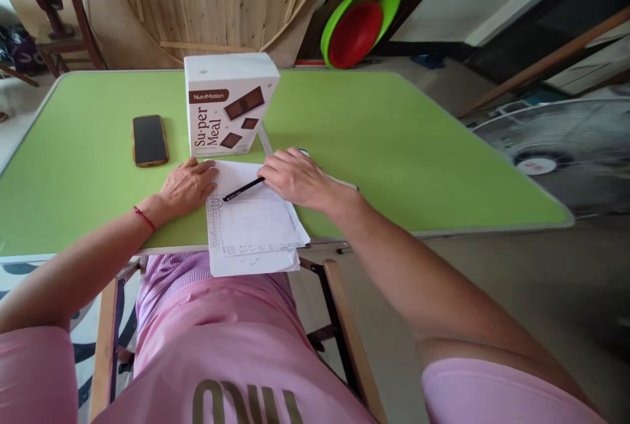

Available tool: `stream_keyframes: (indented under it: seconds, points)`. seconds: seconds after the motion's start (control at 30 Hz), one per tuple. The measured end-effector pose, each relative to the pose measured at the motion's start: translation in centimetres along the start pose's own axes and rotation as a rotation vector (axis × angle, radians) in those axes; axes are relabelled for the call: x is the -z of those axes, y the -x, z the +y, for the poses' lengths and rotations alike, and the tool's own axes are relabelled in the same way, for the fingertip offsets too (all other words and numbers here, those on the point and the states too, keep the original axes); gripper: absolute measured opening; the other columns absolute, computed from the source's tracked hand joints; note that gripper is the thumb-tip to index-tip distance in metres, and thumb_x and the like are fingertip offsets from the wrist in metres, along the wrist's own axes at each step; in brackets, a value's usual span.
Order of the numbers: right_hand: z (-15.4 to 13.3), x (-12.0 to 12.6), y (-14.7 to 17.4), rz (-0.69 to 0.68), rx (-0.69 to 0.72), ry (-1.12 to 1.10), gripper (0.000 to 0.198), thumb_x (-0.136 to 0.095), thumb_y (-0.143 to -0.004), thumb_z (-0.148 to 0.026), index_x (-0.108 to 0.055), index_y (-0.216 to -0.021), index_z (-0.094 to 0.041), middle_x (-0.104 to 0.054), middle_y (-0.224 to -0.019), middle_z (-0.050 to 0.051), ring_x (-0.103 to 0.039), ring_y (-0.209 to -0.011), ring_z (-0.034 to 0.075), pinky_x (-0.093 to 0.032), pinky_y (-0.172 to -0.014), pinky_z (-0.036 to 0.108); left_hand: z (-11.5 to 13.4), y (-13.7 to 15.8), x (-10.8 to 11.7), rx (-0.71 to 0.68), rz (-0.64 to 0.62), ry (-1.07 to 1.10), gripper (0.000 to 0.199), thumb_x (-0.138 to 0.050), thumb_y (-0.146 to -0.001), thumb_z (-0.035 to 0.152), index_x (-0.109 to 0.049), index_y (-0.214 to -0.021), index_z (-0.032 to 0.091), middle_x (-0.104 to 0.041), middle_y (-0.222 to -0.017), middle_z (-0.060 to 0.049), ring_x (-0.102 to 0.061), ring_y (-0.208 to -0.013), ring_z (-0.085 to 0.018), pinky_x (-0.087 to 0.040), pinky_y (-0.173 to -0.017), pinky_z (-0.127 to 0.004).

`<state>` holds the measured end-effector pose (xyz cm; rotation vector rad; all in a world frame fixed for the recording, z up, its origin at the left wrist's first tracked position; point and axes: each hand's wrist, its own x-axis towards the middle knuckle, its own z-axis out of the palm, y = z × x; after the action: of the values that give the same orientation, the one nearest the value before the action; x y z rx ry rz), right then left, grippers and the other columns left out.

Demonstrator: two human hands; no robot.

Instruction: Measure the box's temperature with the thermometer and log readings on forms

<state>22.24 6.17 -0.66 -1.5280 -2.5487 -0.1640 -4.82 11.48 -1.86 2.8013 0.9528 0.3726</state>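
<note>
A stack of white papers with lined sheets and handwriting lies on the green table, its near end hanging past the front edge. My left hand rests at the stack's upper left edge, fingers loosely bent and a little apart, holding nothing. Over the upper right part of the papers is my right hand, its fingers curled closed on the end of a black pen. The pen slants down to the left across the top sheet. Under and behind the right hand, a small blue-and-white item is mostly hidden.
Just behind the papers a white NutriMotion box stands upright on the green table. Left of it lies a phone in a brown case. Green and red basins lean beyond the table, and a fan stands at the right.
</note>
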Motion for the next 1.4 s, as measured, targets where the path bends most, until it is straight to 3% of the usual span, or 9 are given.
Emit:
stream_keyframes:
  seconds: [0.1,0.23,0.3,0.37,0.5,0.6,0.77,1.4]
  points:
    - [-0.6,1.4,-0.3,0.196,-0.147,-0.216,0.018,-0.05,-0.096,-0.024,-0.066,-0.089,-0.021,-0.065,-0.088,0.008,-0.056,-0.083,0.023,-0.045,-0.078,0.041,0.9,0.0,0.5,0.055,-0.079,-0.019,0.024,-0.051,-0.096,0.028,-0.069,-0.109,0.018,-0.066,-0.131,-0.016,-0.061,-0.109,-0.037,-0.051,-0.093,-0.055]
    - [-3.1,1.6,-2.5,0.484,-0.376,-0.821,0.011,-0.06,-0.09,-0.035,-0.058,-0.087,-0.024,-0.059,-0.074,-0.001,-0.056,-0.067,0.015,-0.049,-0.069,0.033,2.6,0.7,1.1,0.072,-0.123,-0.066,0.02,-0.056,-0.097,0.031,-0.067,-0.107,0.018,-0.066,-0.131,-0.015,-0.062,-0.108,-0.036,-0.052,-0.084,-0.048]
    - [-4.4,0.6,-4.2,0.472,-0.427,-1.118,0.015,-0.062,-0.086,-0.038,-0.057,-0.084,-0.024,-0.058,-0.068,-0.003,-0.056,-0.06,0.012,-0.049,-0.064,0.031,3.3,1.0,1.3,0.062,-0.161,-0.135,0.022,-0.053,-0.099,0.033,-0.067,-0.108,0.018,-0.066,-0.129,-0.016,-0.065,-0.104,-0.035,-0.052,-0.077,-0.044]
    - [-5.3,-0.9,-5.5,0.395,-0.475,-1.246,0.017,-0.067,-0.08,-0.035,-0.056,-0.079,-0.023,-0.059,-0.062,-0.004,-0.054,-0.054,0.011,-0.046,-0.058,0.029,3.8,1.1,1.5,0.076,-0.186,-0.156,0.023,-0.052,-0.1,0.033,-0.066,-0.11,0.018,-0.065,-0.13,-0.016,-0.068,-0.097,-0.033,-0.05,-0.072,-0.041]
    - [-5.8,-3.5,-6.3,0.411,-0.53,-1.133,0.014,-0.067,-0.076,-0.025,-0.054,-0.073,-0.024,-0.056,-0.056,-0.006,-0.051,-0.052,0.012,-0.045,-0.059,0.029,4.4,0.8,1.9,0.131,-0.257,-0.18,0.027,-0.053,-0.102,0.037,-0.064,-0.12,0.019,-0.058,-0.144,-0.015,-0.072,-0.093,-0.032,-0.048,-0.066,-0.039]
    - [-5.3,-4.5,-6.1,0.52,-0.453,-0.958,0.014,-0.065,-0.074,-0.021,-0.053,-0.068,-0.024,-0.059,-0.061,-0.004,-0.054,-0.061,0.014,-0.047,-0.066,0.031,5.0,0.6,2.4,0.129,-0.33,-0.276,0.035,-0.045,-0.106,0.037,-0.062,-0.127,0.014,-0.058,-0.145,-0.016,-0.072,-0.099,-0.034,-0.048,-0.065,-0.039]
    - [-4.7,-5.5,-6.1,0.556,-0.368,-0.828,0.017,-0.062,-0.076,-0.021,-0.05,-0.065,-0.025,-0.057,-0.061,-0.004,-0.05,-0.062,0.015,-0.046,-0.065,0.031,5.6,0.6,3.1,0.098,-0.369,-0.334,0.04,-0.039,-0.109,0.035,-0.06,-0.13,0.008,-0.063,-0.136,-0.018,-0.072,-0.101,-0.031,-0.046,-0.063,-0.037]
    - [-4.8,-5.4,-6.3,0.496,-0.354,-0.797,0.015,-0.059,-0.075,-0.019,-0.049,-0.066,-0.024,-0.055,-0.063,-0.002,-0.05,-0.063,0.015,-0.043,-0.067,0.032,5.0,0.5,2.8,0.063,-0.343,-0.369,0.039,-0.038,-0.109,0.036,-0.061,-0.127,0.01,-0.065,-0.135,-0.012,-0.072,-0.095,-0.029,-0.041,-0.056,-0.04]
